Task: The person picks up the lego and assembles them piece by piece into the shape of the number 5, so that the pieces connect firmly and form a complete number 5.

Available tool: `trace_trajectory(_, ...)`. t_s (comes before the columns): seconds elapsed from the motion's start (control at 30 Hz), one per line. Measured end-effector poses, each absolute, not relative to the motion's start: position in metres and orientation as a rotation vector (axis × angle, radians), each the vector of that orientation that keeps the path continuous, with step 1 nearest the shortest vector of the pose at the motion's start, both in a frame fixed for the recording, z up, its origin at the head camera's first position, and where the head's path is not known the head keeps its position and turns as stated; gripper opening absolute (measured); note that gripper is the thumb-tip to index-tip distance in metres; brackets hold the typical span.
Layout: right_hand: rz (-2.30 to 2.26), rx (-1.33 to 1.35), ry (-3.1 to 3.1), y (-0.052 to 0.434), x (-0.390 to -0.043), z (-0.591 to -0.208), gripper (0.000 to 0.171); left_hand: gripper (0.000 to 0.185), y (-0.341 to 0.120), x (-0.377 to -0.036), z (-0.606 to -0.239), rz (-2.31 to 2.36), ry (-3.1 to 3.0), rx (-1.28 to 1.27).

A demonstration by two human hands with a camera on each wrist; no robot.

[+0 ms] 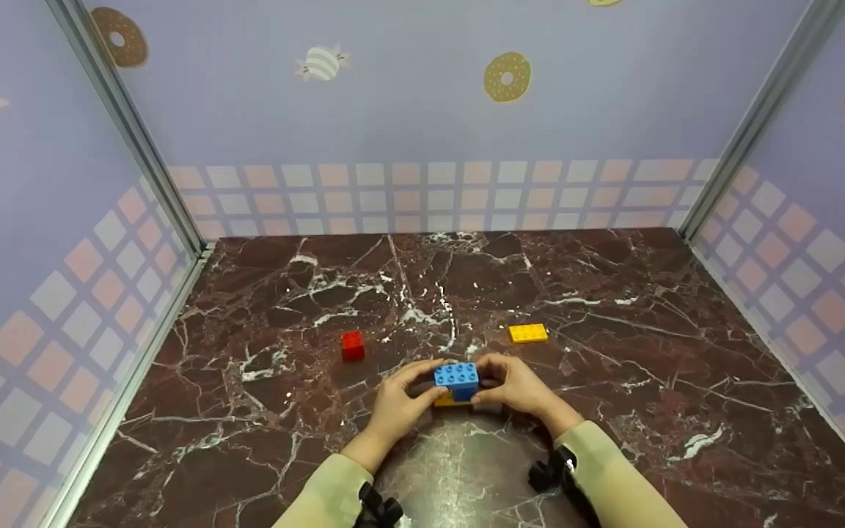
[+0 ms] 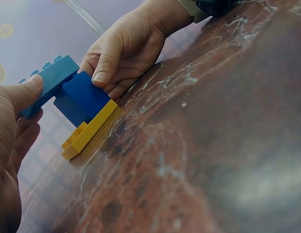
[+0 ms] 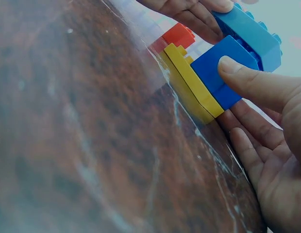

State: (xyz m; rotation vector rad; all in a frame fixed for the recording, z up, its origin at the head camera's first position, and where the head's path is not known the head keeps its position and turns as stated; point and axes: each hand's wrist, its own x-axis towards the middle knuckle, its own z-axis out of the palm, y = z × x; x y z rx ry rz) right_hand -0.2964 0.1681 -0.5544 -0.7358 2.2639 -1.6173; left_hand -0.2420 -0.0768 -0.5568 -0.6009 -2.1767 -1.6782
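Head view: two hands meet near the front middle of a marble table [image 1: 613, 308]. The left hand [image 1: 397, 403] and right hand [image 1: 518, 389] pinch a blue brick [image 1: 457, 378] from either side, fingers curled round its ends. A sliver of yellow plate [image 1: 449, 401] shows beneath it. Farther back, well apart, lie one red cube [image 1: 353, 345] and one loose yellow brick [image 1: 528, 333].

Left wrist view: a light blue brick [image 2: 46, 82] sits on a darker blue block [image 2: 82, 99], which stands on the yellow plate, tilted against the table. The right thumb presses the dark block's side; the left thumb presses the light brick's end.

Right wrist view: the same stack, with the red cube behind it. The right thumb lies on the dark block, the other fingers loosely spread below.

The step in hand appears to be pressing the top brick home; next it likely needs firm, even downward pressure.

Count: two blue pieces, two yellow, one red.
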Motion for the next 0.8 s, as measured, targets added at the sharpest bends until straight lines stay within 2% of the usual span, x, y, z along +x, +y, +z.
trace_trajectory(0.37, -1.743, -0.75, 2.198, 0.1685, -0.2955, -0.5537, 0.053, 0.04, -0.0773, -0.2421, -0.5588, -1.659, -2.164, -0.618)
trace_trajectory(0.8, -1.862, -0.724, 2.205, 0.1675, -0.2934, -0.5492, 0.046, 0.039, -0.078, -0.2423, -0.5588, -1.594, -2.196, -0.609)
